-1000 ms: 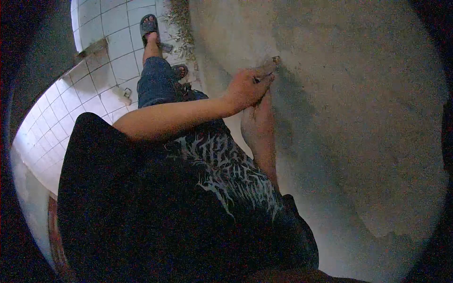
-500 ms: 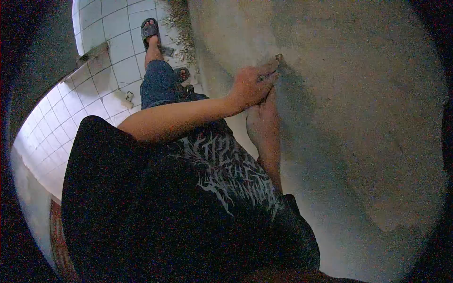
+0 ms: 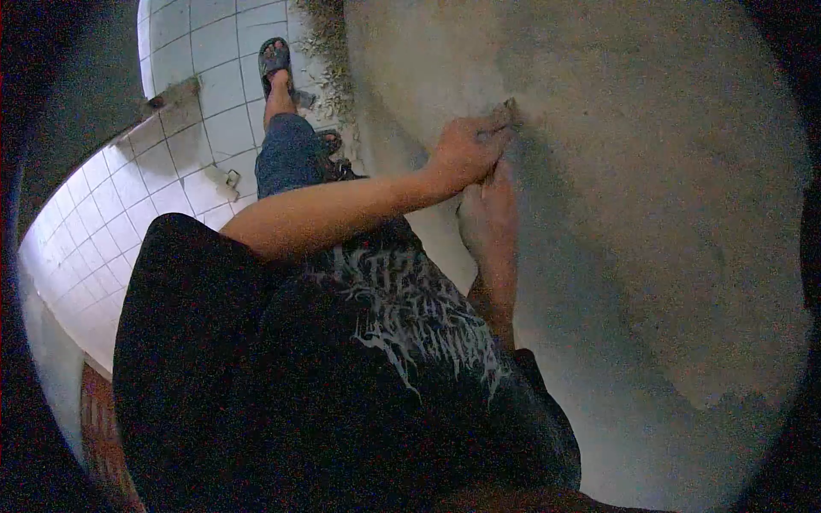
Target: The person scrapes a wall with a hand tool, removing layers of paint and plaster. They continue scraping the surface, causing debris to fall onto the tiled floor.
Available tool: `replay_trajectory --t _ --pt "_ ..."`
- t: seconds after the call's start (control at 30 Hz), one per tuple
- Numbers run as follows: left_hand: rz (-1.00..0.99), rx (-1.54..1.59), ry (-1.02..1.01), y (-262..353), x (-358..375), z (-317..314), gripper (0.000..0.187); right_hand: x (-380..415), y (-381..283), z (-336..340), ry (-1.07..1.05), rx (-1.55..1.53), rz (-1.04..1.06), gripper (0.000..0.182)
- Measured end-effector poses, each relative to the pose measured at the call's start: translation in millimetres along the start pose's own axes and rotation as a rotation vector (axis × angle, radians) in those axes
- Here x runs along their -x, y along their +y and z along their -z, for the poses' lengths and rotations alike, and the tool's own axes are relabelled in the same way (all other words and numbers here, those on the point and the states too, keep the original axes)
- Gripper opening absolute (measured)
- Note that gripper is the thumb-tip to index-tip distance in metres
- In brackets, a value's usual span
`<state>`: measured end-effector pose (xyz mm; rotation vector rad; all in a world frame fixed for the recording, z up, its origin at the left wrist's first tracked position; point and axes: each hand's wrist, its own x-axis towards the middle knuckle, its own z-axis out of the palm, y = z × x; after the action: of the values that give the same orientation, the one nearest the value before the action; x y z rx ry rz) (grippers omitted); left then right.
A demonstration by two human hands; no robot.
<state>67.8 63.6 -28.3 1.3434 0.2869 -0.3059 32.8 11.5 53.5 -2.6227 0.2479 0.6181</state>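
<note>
My left hand (image 3: 466, 154) is closed, its arm reaching across my black T-shirt to the wall. From its fingers sticks the short brownish tip of a scraper-like tool (image 3: 510, 104), which meets the wall surface; the rest of the tool is hidden in the grip. Just below, my right hand (image 3: 491, 186) is pressed close against the left one. Its fingers are mostly covered and look closed, but what they hold is hidden. The wall (image 3: 633, 154) has a rough tan area around the tool and a smoother grey-green area (image 3: 581, 342) lower down, with a ragged border between them.
Pale flakes and debris (image 3: 329, 77) lie along the foot of the wall. My feet, in dark sandals (image 3: 274, 56), stand on white floor tiles (image 3: 214, 51). A small metal-looking piece (image 3: 232, 178) is on the tiles at the left, and a reddish-brown panel (image 3: 98, 427) shows at lower left.
Both hands and the tool tip have shifted slightly to the right in the view, staying together at the wall. The camera view has moved a little too.
</note>
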Motion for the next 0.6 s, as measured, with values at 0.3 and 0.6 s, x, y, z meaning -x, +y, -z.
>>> replay_trajectory --t 0.3,0.6 --pt "-0.100 -0.060 0.069 -22 -10 -11 0.033 -5 -27 9 -0.129 0.109 -0.183 0.046" --pt "0.180 0.081 -0.071 15 -4 17 0.033 -1 -24 5 -0.127 -0.034 -0.165 0.052"
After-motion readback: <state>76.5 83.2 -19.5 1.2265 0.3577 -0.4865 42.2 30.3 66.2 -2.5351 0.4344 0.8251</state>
